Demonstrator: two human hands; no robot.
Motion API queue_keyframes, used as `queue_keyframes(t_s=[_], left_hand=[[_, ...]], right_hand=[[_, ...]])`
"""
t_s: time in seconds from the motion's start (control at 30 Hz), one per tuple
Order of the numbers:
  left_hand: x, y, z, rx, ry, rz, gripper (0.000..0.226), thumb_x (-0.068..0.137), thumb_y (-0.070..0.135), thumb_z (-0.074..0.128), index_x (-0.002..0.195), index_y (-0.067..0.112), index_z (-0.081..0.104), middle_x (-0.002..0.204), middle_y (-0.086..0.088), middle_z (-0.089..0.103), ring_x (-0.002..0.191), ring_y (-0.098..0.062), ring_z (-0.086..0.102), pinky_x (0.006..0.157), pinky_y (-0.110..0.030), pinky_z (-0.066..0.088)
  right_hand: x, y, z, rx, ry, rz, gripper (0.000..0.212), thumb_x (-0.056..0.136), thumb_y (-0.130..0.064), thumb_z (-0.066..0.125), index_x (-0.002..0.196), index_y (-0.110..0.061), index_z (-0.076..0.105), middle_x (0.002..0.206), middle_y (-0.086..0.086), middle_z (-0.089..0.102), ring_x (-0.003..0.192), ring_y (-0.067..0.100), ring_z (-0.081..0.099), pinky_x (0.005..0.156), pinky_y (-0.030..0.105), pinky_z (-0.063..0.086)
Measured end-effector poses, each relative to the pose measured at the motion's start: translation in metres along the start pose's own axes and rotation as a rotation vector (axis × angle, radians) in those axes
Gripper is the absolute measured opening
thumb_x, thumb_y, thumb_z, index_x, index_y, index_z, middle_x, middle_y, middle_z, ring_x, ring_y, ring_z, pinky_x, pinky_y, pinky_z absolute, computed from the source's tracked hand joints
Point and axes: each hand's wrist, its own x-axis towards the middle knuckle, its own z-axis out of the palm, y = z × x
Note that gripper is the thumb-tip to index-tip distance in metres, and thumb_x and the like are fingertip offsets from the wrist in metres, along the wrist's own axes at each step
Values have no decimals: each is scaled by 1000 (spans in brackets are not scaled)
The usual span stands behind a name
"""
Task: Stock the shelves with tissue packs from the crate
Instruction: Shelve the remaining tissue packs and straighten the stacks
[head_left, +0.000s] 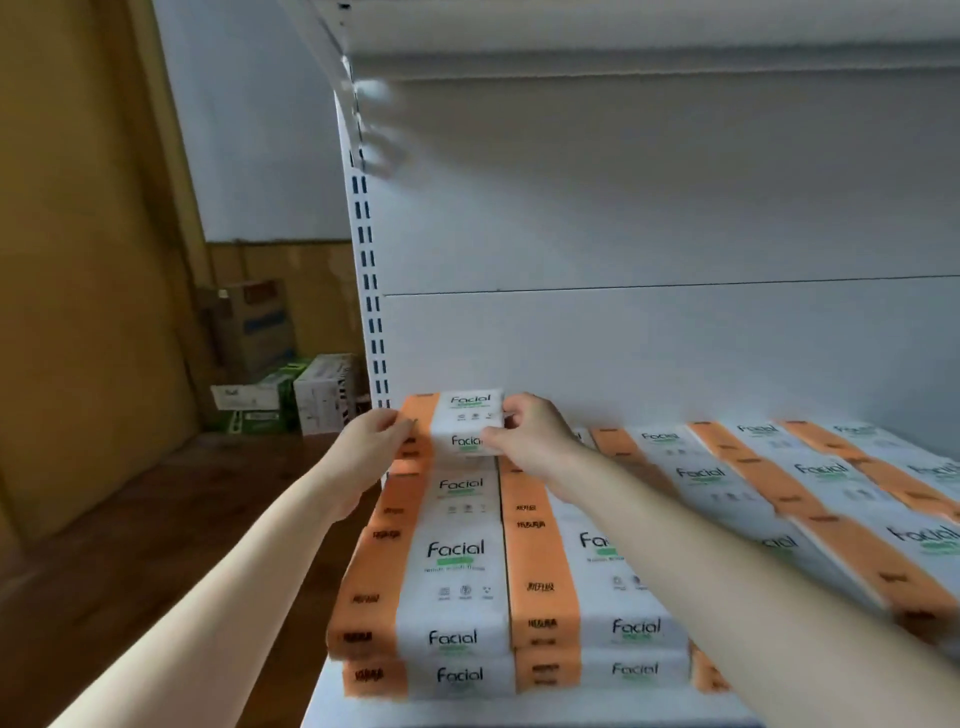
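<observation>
One tissue pack, long axis left to right, orange end leftward, left grip and right grip grasping its ends, over stocked shelf

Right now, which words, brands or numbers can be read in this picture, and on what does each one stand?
"Facial": on the held pack, twice, and on the stacked packs.
Dark characters on the orange bands: blurred, unreadable.
Small print under "Facial": too small to read.
Floor boxes: print blurred.
</observation>
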Motion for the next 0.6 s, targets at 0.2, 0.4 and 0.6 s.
queue_keyframes(t_s=[0.2, 0.4, 0.6], left_hand=[[15, -17, 2, -47, -26, -126, 21, 102, 22, 34, 95, 20, 54, 101, -3, 58, 100, -19, 53, 94, -37, 42], [22, -20, 5, -70, -13, -181, 27, 102, 21, 33, 108, 6, 55, 94, -9, 56, 84, -18, 52, 92, -38, 43], [15, -13, 7, 4, 17, -180, 39, 101, 33, 32, 127, 7, 46, 117, -11, 56, 100, -22, 52, 83, -35, 39]], right_hand=[[23, 7, 18, -114, -55, 91, 28, 86, -2, 49, 112, -2, 58, 117, 12, 61, 107, 28, 58, 82, 28, 46], [31, 6, 22, -125, -75, 136, 32, 87, 1, 44, 117, -3, 55, 120, 13, 58, 111, 30, 55, 97, 37, 47], [16, -3, 15, -18, -17, 165, 35, 89, -3, 45, 124, 3, 46, 121, 16, 57, 112, 31, 56, 97, 45, 47]])
